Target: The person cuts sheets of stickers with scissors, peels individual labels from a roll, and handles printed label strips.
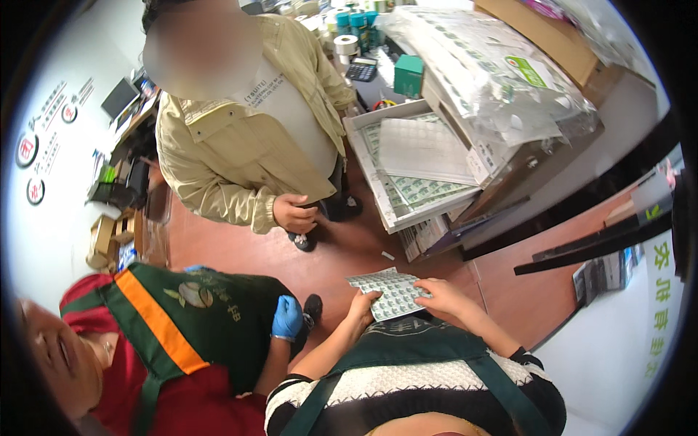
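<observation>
Basically, the sheet (394,299) isn't on any table: it's held midair above the floor (211,248), just in front of the apron (429,331), apart from the tray (430,212). L hand (364,305) is closed on its L edge, thumb on top; R hand (438,296) pinches the R edge nr the far R cnr. Fingers underneath: can't tell. Looks like >1 layer at the far L cnr, but folded or stacked, can't say.

Main risk, prob: uneven pull btwn the hands, which could crease or tear the sheet. Far edge has no support, so it could droop, or if the layers are loose, one could slip out and drop to the floor, where a white scrap (388,256) lies. Thumb pressure too hard = dents or smudged print, poss.

Other ppl are close, too. The gloved hand (288,317) is near L hand's side; a sudden reach or turn could jog that wrist & the grip w/ it. The bare hand (294,212) of the person in the jacket (218,149) is off the tray's L edge, so less of a threat.

In the tray, the white pad (425,149) lies askew on printed sheets (425,191), toward the R edge; a knock could shift it & bend cnrs underneath.
</observation>
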Motion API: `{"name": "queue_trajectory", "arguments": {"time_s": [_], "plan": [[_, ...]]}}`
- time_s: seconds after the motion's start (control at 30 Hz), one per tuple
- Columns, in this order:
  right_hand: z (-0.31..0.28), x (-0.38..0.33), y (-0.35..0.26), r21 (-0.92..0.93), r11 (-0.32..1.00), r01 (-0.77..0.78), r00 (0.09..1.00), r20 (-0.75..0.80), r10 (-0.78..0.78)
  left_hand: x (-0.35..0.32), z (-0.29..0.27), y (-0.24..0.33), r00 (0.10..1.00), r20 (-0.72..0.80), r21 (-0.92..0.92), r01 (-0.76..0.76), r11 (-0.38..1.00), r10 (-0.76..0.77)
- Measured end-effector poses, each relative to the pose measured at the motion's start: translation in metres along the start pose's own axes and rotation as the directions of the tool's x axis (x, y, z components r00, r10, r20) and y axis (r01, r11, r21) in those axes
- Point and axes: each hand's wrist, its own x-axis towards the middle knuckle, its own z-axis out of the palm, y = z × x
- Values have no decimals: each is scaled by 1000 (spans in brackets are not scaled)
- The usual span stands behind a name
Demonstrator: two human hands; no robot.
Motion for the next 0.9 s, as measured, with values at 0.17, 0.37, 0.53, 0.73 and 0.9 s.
{"name": "queue_trajectory", "arguments": {"time_s": [0.17, 0.37, 0.53, 0.73, 0.9], "plan": [[8, 7, -3, -28, 1000, 1, 975, 221, 5, -12, -13, -20, 996, -80, -128, -57, 990, 47], [30, 24, 2, -79, 975, 209, 901, 404, -160, -44, -42, -61, 976, -217, -152, -65, 986, 31], [27, 25, -33, -71, 963, 262, 923, 310, -228, -56, -55, -47, 999, -20, -231, -42, 972, 38], [65, -17, -34, -109, 989, 101, 958, 278, -67, -47, -73, -37, 999, 34, 52, -22, 998, 20], [132, -68, -71, -83, 996, -13, 935, 353, 41, -79, -140, -31, 997, 25, 164, 65, 984, -70]]}}
